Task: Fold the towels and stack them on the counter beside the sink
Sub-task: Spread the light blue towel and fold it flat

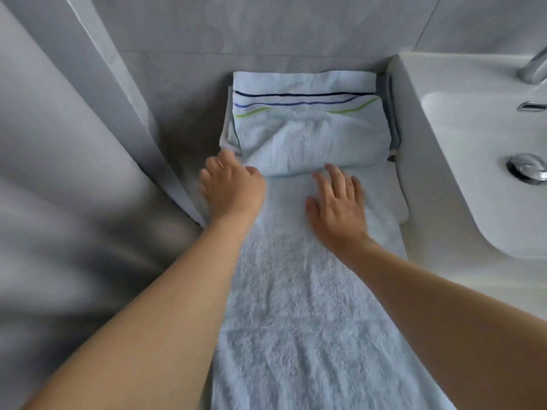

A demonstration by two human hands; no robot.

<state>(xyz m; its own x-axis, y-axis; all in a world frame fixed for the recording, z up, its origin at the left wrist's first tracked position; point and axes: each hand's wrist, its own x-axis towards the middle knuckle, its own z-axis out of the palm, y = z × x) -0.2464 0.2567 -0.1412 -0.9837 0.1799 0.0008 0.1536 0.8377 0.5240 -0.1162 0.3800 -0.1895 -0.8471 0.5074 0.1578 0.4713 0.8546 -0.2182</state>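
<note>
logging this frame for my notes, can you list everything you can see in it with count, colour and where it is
towel: one, pale blue, spread lengthways along the counter toward the camera, far end folded back, showing dark blue, blue and green stripes
folded towels: number unclear, white, edges showing under the blue towel
sink: one, white, right of the towels
tap: one, chrome, top right corner
drain plug: one, chrome, in the basin
wall: grey tiles, behind the counter
left hand: fingers curled at the fold's left corner
right hand: flat on the towel

Pale blue towel (299, 291) lies lengthwise, far end folded over, beside sink (461, 149)
</note>
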